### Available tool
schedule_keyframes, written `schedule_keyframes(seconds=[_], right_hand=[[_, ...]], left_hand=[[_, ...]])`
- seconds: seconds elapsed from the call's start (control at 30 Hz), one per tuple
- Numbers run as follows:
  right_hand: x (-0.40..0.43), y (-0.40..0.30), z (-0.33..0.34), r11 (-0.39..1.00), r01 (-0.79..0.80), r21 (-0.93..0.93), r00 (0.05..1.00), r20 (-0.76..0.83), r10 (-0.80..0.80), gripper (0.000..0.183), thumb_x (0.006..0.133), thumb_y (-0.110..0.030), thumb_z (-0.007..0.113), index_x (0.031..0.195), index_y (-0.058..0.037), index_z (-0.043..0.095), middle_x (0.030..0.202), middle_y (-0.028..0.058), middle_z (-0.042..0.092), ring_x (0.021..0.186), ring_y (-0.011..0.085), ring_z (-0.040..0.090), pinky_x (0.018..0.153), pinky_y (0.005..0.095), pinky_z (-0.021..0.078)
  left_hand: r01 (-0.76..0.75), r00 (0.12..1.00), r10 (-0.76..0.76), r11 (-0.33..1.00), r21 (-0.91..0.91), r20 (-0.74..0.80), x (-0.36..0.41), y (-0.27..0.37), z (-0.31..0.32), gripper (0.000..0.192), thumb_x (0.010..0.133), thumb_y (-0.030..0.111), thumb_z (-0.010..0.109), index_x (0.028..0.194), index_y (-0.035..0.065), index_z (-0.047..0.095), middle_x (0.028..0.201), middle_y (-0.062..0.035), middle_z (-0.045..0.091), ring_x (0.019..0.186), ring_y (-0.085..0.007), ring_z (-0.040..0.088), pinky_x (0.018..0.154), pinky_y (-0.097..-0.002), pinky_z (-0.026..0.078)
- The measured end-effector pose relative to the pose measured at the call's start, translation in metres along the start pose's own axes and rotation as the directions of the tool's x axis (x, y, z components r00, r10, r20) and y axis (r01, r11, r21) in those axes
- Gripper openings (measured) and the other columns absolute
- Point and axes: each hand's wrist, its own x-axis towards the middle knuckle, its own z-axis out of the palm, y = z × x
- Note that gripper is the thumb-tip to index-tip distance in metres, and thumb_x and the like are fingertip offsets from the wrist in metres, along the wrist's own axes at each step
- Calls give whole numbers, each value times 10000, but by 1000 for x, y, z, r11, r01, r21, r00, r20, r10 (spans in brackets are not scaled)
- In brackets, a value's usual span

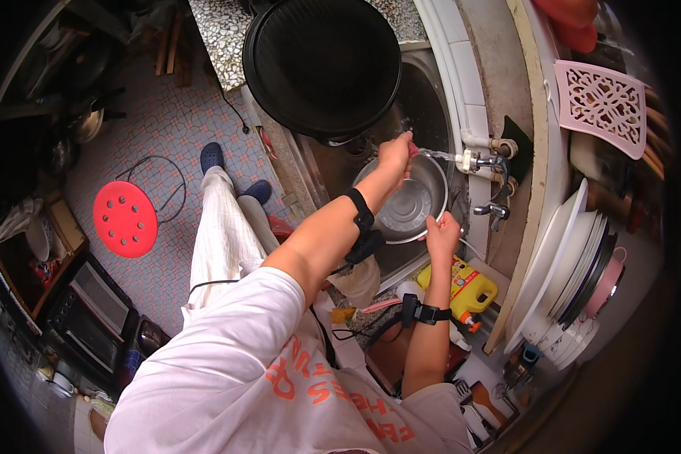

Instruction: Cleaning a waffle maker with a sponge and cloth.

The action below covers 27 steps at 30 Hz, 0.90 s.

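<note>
My left hand (395, 155) is closed around a small pink scrubbing cloth or sponge (413, 148), mostly hidden by the fingers. It is over the upper rim of a round metal basin (410, 201). Water (440, 154) runs from the open metal tap (476, 162) toward the pink piece. My right hand (444, 230) grips the basin's lower right rim, thumb on top. The basin sits tilted in the stainless steel sink (316, 164), with some clear liquid seemingly inside. A large round black griddle pan (323, 65) covers the sink's far part and the speckled counter (221, 40).
A second tap (492, 213) and white pipes (459, 113) line the wall. Beside my right forearm lies a yellow detergent jug (459, 284). Plates (573, 267) stack on the right shelf, below a pink lattice basket (604, 108). A red stool (126, 219) stands on the floor.
</note>
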Motion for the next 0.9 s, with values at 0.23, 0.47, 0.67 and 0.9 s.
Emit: schedule_keyframes(seconds=[0.23,0.47,0.67,0.9], right_hand=[[-8,14,22,856,-249,452,968,81,239,169,853,-12,659,769,-76,528,653,19,558,525,106,538,516,287,536],[-14,6,51,656,-364,661,926,178,334,119,879,-8,639,839,-83,556,725,8,565,629,105,543,656,306,539],[-14,3,55,646,-364,671,925,178,337,83,885,-16,632,874,-73,573,752,9,576,635,100,543,656,299,531],[-16,-10,67,690,-326,646,942,166,290,90,887,-7,629,887,-69,563,783,17,586,643,99,544,649,282,521]], left_hand=[[159,972,-112,961,-226,208,-10,7,9,349,1023,401,495,1175,103,597,1018,-54,610,954,-226,576,716,-401,531],[-8,957,85,963,-269,276,-5,9,14,203,1010,179,566,1181,70,571,925,-86,636,739,-203,644,622,-375,593],[-32,987,44,996,-79,158,-6,0,21,201,1035,232,533,897,85,527,626,-3,502,420,-103,402,360,-278,326],[-32,997,33,999,-13,65,-16,1,20,359,1044,382,486,814,106,511,559,-5,453,393,-123,360,353,-305,298]])
